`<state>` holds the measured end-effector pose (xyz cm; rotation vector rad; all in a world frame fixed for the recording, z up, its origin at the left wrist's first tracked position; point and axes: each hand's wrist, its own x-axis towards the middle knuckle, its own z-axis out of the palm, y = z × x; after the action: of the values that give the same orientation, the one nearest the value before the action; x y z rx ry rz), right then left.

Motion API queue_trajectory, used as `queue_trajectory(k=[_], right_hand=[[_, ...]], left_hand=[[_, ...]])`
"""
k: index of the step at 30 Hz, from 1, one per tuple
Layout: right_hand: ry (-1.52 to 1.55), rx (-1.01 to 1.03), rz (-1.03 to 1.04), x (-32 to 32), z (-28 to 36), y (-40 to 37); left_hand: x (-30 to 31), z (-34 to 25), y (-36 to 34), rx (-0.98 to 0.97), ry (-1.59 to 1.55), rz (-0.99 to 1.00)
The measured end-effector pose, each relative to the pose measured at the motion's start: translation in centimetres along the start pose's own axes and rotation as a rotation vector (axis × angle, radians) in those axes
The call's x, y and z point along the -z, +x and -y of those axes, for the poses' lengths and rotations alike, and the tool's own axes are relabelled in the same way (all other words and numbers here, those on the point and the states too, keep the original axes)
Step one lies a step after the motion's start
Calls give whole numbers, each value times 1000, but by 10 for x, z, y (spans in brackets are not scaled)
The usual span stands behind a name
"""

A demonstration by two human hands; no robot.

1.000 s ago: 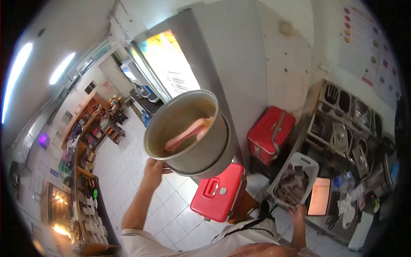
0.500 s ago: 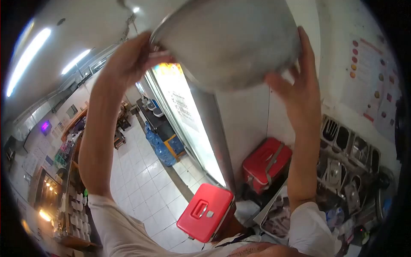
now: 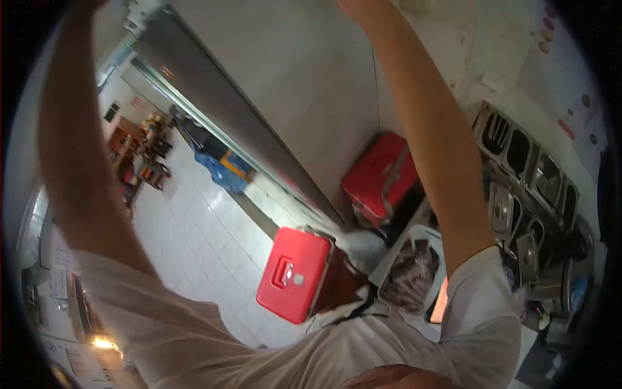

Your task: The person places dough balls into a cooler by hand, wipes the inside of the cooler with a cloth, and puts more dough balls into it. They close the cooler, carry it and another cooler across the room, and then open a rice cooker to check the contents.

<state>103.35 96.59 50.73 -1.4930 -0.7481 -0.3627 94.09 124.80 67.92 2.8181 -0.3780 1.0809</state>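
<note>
Where a tall grey cabinet (image 3: 278, 97) rises mid-scene, open tiled floor (image 3: 201, 240) spreading left of its edge, near red case (image 3: 293, 277) bordering that room, strapped red case (image 3: 370, 174) farther right — left hand (image 3: 91, 4), right hand (image 3: 356, 5) cropped by the top edge, grip impossible to tell.

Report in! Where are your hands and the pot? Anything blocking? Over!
Left arm, right arm raised; hands out of view. Pot, held just before, also unseen. Nearer red box clear of both arms; overhead, can't tell.
</note>
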Motion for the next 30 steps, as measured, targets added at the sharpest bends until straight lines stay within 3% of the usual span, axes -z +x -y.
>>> queue_trajectory(k=[1, 3, 4, 6, 7, 8, 12, 15, 17, 19, 21, 23, 24, 25, 27, 28, 29, 30], right_hand=[[16, -37, -73, 6, -41, -36], [106, 74, -315, -20, -103, -116], [0, -68, -381, -27, -138, -161], [-133, -600, -273, -30, -231, -244], [-339, -705, -221, -35, -283, -291], [-349, -862, -203, -37, -327, -336], [-781, -1234, -348, -61, -456, -487], [-1029, -1224, -399, -74, -473, -535], [-959, -1268, -334, -64, -461, -520], [-699, -1472, -166, -32, -403, -493], [-762, -1426, -119, -5, -414, -498], [35, -1458, -252, 27, -408, -473], [287, -1258, -424, 33, -382, -438], [527, -1051, -574, 36, -345, -401], [831, -938, -675, 37, -297, -323], [773, -991, -600, 32, -292, -300], [716, -1032, -528, 26, -290, -283], [668, -1049, -571, 20, -291, -273]], left_hand=[[-13, 3, -3, 16, 38, 16], [-24, 6, -9, 35, 94, 25], [-28, 8, -12, 41, 116, 27], [-38, 9, -17, 46, 150, 22], [-42, 8, -19, 47, 162, 21], [-48, 10, -21, 46, 176, 15], [-66, 15, -41, 0, 201, -60], [-70, 9, -92, -106, 159, -233], [-69, -10, -165, -173, 83, -382], [-82, -31, -250, -183, -14, -471], [-107, -51, -345, -140, -127, -446], [-139, -67, -424, 28, -218, -288], [-157, -71, -454, 188, -244, -181], [-165, -71, -480, 519, -128, 50], [-199, -34, -621, 1179, -333, -51], [-204, -26, -685, 1369, -129, 22], [-205, -26, -750, 1268, 98, 130], [-212, -31, -807, 1341, 104, 147]])
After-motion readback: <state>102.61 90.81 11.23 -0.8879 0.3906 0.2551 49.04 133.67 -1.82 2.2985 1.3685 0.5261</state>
